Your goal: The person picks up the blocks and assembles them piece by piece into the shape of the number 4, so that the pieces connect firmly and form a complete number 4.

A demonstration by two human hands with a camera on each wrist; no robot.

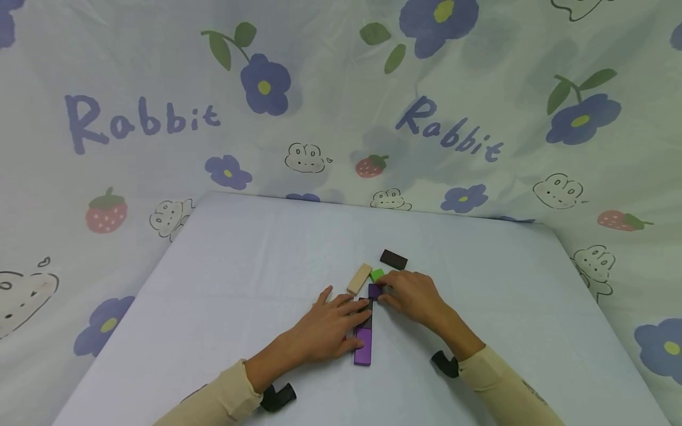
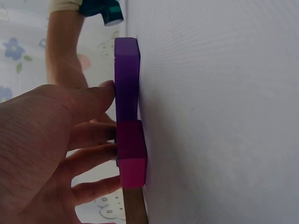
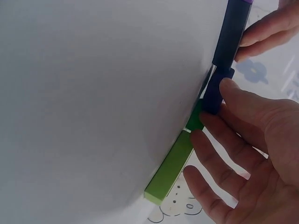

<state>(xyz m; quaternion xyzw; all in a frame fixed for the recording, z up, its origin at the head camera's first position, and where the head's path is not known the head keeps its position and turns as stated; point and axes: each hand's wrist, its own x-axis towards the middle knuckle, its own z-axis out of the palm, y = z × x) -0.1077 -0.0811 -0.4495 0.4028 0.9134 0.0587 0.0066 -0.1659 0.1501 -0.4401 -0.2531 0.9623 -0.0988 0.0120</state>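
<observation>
My left hand (image 1: pixel 330 328) lies with fingers spread over a black block (image 1: pixel 366 319) and a long purple block (image 1: pixel 363 349), which stand end to end. Its thumb touches the purple block's edge. Under that hand, mostly hidden from the head view, is a magenta block (image 2: pixel 132 154). My right hand (image 1: pixel 418 296) pinches a small dark purple block (image 1: pixel 375 291) between thumb and index finger, at the far end of the black one. Just beyond sits a small green block (image 1: pixel 377 275). A longer light green block (image 3: pixel 170 168) lies by the right fingertips.
A light wooden block (image 1: pixel 359 278) lies slantwise left of the green one. Farther back is a dark brown block (image 1: pixel 393 259). White cloth covers the table (image 1: pixel 213 284), and a printed curtain (image 1: pixel 341 118) hangs behind it. Black wrist cameras (image 1: pixel 444 364) hang below both sleeves.
</observation>
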